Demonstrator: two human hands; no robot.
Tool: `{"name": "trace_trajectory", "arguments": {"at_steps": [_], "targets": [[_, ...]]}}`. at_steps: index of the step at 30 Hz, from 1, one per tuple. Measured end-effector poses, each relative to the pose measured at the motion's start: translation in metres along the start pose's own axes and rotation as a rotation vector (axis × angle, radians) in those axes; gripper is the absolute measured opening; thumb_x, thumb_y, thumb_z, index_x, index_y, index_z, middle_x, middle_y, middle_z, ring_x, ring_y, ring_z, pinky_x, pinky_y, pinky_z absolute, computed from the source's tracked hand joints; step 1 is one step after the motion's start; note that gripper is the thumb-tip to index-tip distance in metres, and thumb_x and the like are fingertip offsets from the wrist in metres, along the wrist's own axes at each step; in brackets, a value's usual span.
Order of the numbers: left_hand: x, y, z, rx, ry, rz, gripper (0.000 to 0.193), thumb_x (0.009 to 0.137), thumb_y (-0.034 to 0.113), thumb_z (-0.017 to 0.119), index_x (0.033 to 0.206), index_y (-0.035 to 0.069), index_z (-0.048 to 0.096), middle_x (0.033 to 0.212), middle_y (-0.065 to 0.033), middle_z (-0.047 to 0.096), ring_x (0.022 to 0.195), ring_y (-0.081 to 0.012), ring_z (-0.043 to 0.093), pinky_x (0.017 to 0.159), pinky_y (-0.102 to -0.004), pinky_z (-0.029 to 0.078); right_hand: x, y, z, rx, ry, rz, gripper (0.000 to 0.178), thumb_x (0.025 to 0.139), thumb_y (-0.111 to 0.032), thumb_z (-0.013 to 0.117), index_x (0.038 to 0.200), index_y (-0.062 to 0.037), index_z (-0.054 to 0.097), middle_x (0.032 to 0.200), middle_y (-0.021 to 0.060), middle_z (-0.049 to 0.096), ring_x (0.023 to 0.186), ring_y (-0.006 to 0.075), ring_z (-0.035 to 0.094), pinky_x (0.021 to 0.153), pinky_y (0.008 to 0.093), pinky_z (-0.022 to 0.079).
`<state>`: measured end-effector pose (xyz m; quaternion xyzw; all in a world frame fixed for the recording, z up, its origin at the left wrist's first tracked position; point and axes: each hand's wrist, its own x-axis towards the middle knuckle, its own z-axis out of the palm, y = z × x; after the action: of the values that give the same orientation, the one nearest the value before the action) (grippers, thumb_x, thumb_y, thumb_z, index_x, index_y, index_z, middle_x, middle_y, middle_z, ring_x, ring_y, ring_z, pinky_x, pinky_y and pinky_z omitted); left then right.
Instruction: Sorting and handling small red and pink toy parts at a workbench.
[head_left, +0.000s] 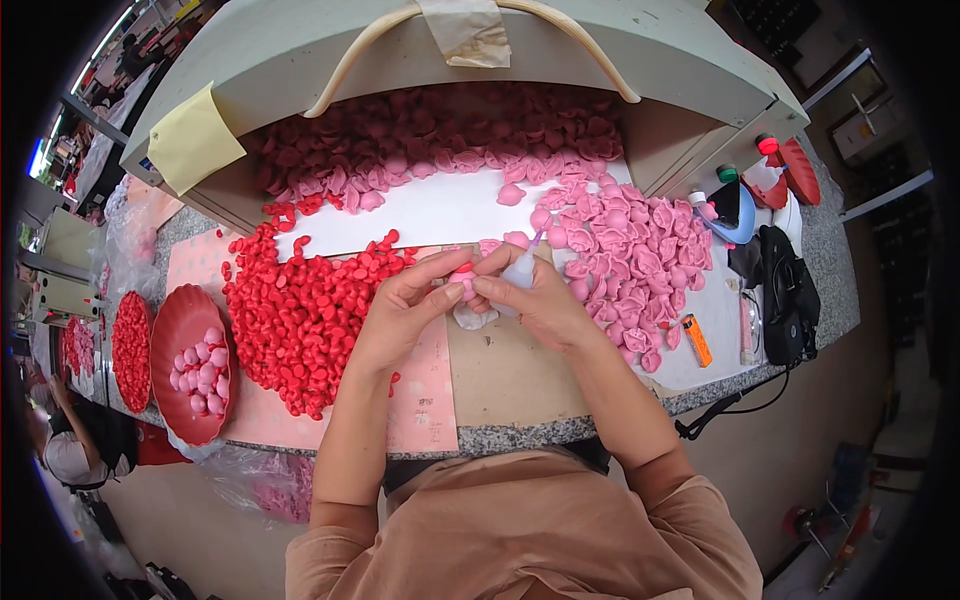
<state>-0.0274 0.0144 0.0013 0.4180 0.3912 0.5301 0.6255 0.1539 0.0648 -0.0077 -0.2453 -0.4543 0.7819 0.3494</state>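
Observation:
Over the middle of the bench my two hands meet. My left hand [397, 312] pinches a small pink rounded piece [466, 285] with a red part on its top. My right hand [552, 308] holds a small translucent squeeze bottle [519, 268] with a thin nozzle pointing up and away. Its thumb and forefinger also touch the pink piece. A crumpled white tissue [473, 317] lies below the fingers. Left of my hands spreads a heap of small red pieces [300, 330]; to the right, a heap of pink petal-like pieces [625, 255].
A grey box-like housing [700, 75] arches over the far side, with more pink pieces inside. At left stand a red dish [190, 420] of pink balls and a dish of red pieces [131, 350]. An orange lighter [697, 341] and a black bag [788, 295] lie right.

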Motion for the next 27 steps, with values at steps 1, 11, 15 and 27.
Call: {"name": "trace_trajectory", "arguments": {"at_steps": [1, 11, 15, 27], "targets": [[0.000, 0.000, 0.000, 0.000, 0.003, 0.001, 0.039, 0.086, 0.008, 0.061, 0.124, 0.004, 0.054, 0.117, -0.0053, 0.059, 0.103, -0.0115, 0.055, 0.091, -0.0278, 0.044, 0.000, 0.000, 0.000, 0.012, 0.000, 0.003, 0.013, 0.088, -0.013, 0.062, 0.095, -0.0034, 0.056, 0.090, 0.0064, 0.064, 0.079, 0.0110, 0.060, 0.073, 0.0249, 0.050], [-0.003, 0.001, 0.002, -0.019, -0.007, -0.045, 0.038, 0.085, 0.002, 0.059, 0.123, 0.002, 0.055, 0.125, -0.0083, 0.054, 0.113, -0.0172, 0.051, 0.097, -0.0322, 0.041, -0.004, -0.001, 0.000, 0.006, -0.006, 0.014, 0.012, 0.088, -0.013, 0.062, 0.094, -0.0036, 0.056, 0.090, 0.0069, 0.064, 0.079, 0.0112, 0.060, 0.073, 0.0254, 0.050], [0.002, -0.003, 0.001, 0.000, -0.018, 0.000, 0.037, 0.086, 0.006, 0.061, 0.122, 0.004, 0.055, 0.114, -0.0059, 0.060, 0.101, -0.0120, 0.056, 0.090, -0.0281, 0.045, -0.002, -0.001, -0.002, 0.009, 0.005, 0.013, 0.013, 0.088, -0.013, 0.062, 0.094, -0.0035, 0.056, 0.090, 0.0065, 0.064, 0.080, 0.0112, 0.060, 0.074, 0.0252, 0.050], [-0.005, 0.012, -0.001, 0.083, -0.055, -0.017, 0.039, 0.087, 0.005, 0.059, 0.125, 0.000, 0.052, 0.119, -0.0095, 0.056, 0.105, -0.0153, 0.055, 0.093, -0.0289, 0.042, -0.001, 0.001, 0.008, -0.075, 0.110, -0.004, 0.009, 0.084, -0.006, 0.062, 0.088, -0.0037, 0.054, 0.080, 0.0066, 0.059, 0.072, 0.0156, 0.058, 0.066, 0.0288, 0.047]]}}
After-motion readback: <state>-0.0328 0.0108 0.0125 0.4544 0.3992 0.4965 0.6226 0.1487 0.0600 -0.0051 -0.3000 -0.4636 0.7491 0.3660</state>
